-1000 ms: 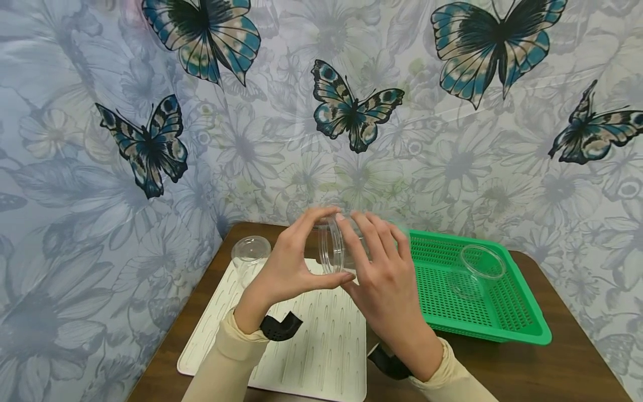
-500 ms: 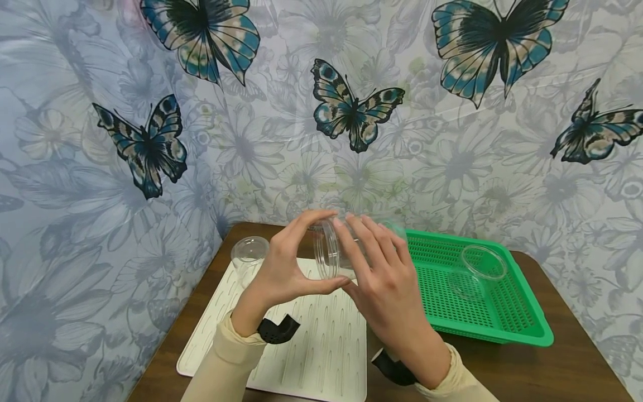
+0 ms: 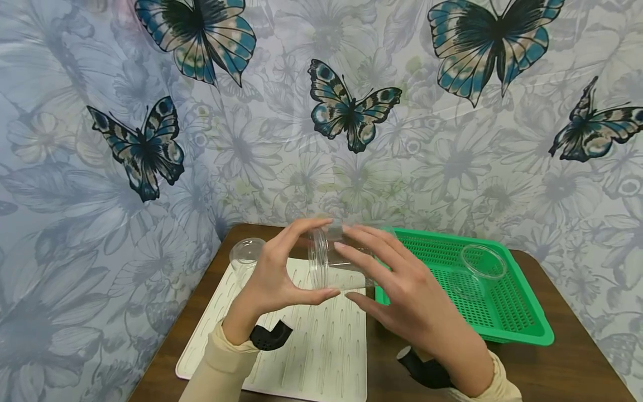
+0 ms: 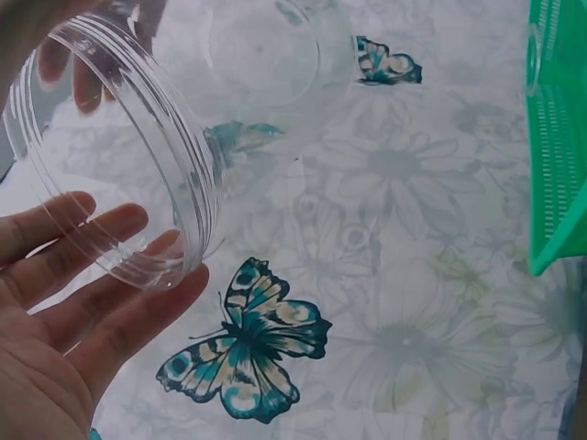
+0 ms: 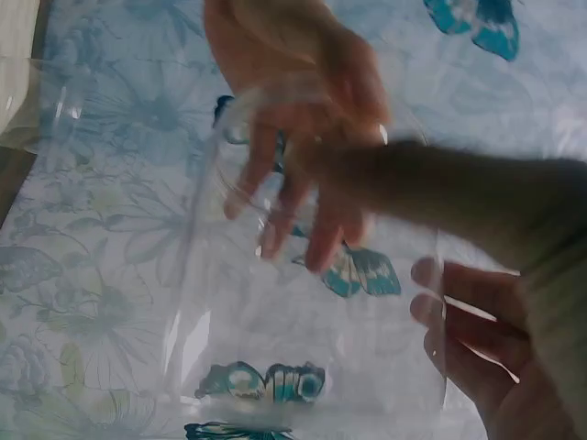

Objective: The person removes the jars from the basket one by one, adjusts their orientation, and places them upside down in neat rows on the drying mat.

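A clear plastic jar (image 3: pixel 346 277) lies sideways in the air between both hands, above the inner edges of the mat and basket. My left hand (image 3: pixel 273 279) grips its ringed end, thumb below and fingers above. In the left wrist view those rings (image 4: pixel 188 174) stand out, with fingers showing through the clear plastic. My right hand (image 3: pixel 414 290) is spread around the body of the jar, its thumb apart from the fingers and low beside the jar. From the right wrist, fingertips appear right at the jar's side wall (image 5: pixel 431 367), and the thumb is blurred.
A cream ridged mat (image 3: pixel 311 346) lies on the brown table (image 3: pixel 562 368). Another clear container (image 3: pixel 246 252) stands at the mat's far left corner. The green basket (image 3: pixel 540 329) on the right holds one clear container (image 3: pixel 483 262). A butterfly-print cloth (image 3: pixel 281 139) hangs close behind.
The jar and left hand have shifted slightly left and down. My right hand has moved right and spread its fingers and thumb apart, baring more of the jar.
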A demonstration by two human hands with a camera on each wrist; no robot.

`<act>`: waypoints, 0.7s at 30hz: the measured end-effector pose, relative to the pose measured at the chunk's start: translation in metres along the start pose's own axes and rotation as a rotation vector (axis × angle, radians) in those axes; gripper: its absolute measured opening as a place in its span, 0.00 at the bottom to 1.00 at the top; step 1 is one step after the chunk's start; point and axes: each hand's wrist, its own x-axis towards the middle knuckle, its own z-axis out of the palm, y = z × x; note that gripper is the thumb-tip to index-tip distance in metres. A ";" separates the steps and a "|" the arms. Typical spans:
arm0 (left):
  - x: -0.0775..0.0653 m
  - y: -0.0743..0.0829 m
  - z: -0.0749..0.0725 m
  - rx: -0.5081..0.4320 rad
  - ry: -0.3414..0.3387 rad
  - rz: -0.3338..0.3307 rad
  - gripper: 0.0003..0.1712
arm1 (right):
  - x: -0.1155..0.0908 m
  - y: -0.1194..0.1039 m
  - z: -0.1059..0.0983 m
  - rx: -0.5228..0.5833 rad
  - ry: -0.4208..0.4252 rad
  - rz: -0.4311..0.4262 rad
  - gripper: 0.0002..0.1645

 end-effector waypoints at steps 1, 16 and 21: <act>0.000 0.000 -0.001 -0.009 0.000 0.005 0.54 | -0.001 0.001 -0.005 0.061 0.006 0.003 0.52; -0.002 0.006 -0.006 -0.152 -0.014 0.026 0.55 | -0.035 0.048 -0.010 0.890 -0.003 0.240 0.80; -0.004 0.006 -0.005 -0.170 -0.027 0.022 0.54 | -0.040 0.050 -0.004 0.968 -0.004 0.247 0.73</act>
